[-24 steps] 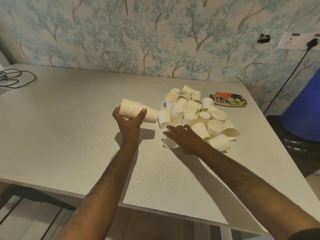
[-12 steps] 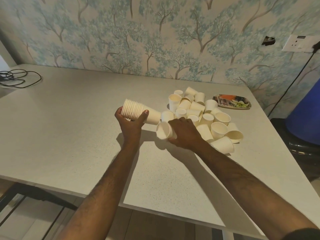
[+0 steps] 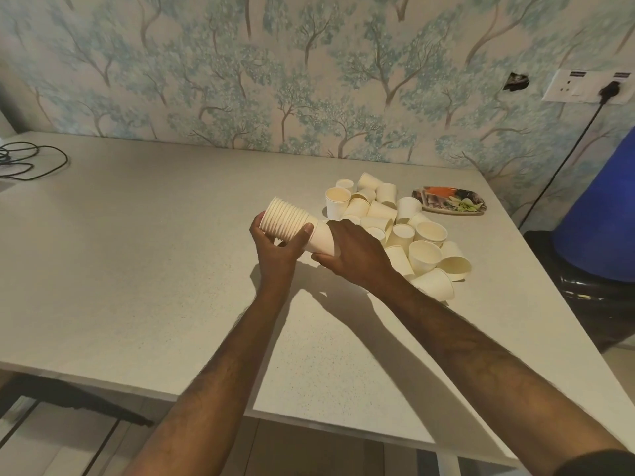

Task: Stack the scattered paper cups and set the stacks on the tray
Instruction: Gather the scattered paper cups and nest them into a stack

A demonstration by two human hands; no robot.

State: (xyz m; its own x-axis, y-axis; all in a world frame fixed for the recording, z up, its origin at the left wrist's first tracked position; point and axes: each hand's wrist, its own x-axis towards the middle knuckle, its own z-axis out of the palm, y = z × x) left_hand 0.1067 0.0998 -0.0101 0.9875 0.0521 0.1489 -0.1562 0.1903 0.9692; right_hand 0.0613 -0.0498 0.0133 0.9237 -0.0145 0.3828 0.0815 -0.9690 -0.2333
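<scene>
My left hand [image 3: 276,250] grips a stack of white paper cups [image 3: 287,220] held sideways above the table, rims pointing left. My right hand [image 3: 354,250] wraps around the stack's right end, fingers closed on the outermost cup [image 3: 322,240] there. Just right of both hands lies a pile of several loose paper cups [image 3: 400,231], some upright, some on their sides. The small patterned tray [image 3: 448,199] sits behind the pile near the wall, with no cups on it.
The pale speckled table [image 3: 144,255] spreads wide to the left and front. A black cable [image 3: 31,163] coils at its far left. A blue container [image 3: 603,218] stands off the table's right edge. A wall socket [image 3: 584,87] with a plugged cord is at top right.
My right hand lifted one cup from the table in front of the pile and brought it left against the base end of the stack. My left hand kept holding the stack, nearly still.
</scene>
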